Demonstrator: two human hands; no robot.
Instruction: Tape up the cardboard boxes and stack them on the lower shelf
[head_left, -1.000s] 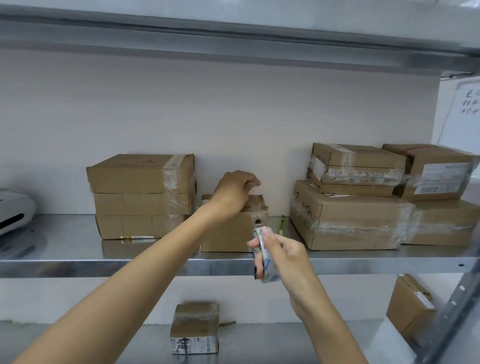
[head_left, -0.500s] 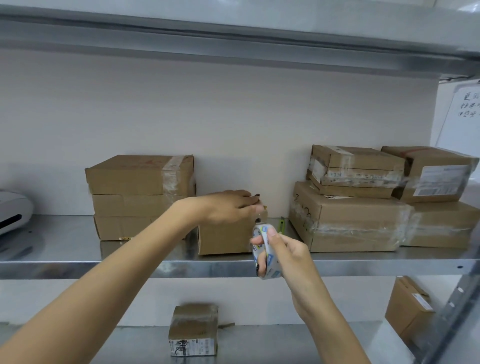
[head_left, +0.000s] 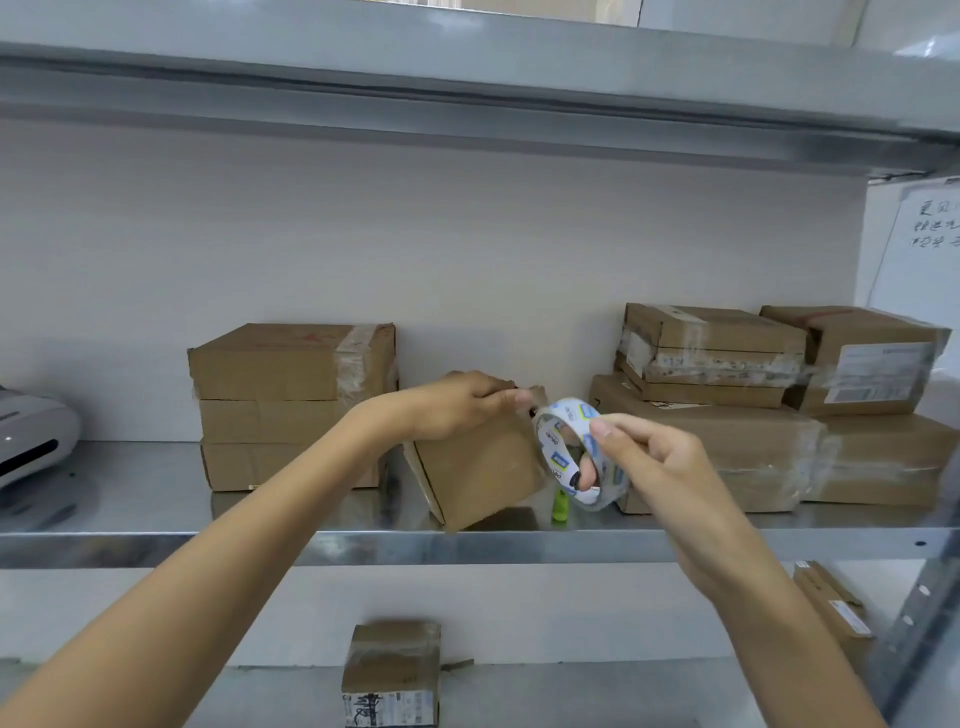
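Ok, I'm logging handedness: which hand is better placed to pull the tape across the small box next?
Right, probably. The right hand holds the tape roll beside the top corner of the small box; the left hand grips the top of that tilted box, steadying it.

Storeroom or packing area: metal shelving (head_left: 467, 548), taped cardboard parcels (head_left: 711, 353), whiteboard (head_left: 930, 249).

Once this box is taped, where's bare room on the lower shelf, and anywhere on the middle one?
Lower shelf: bare metal either side of the small taped box, up to the leaning box on the right. Middle shelf: bare between white device and left stack; crowded from the held box rightward.
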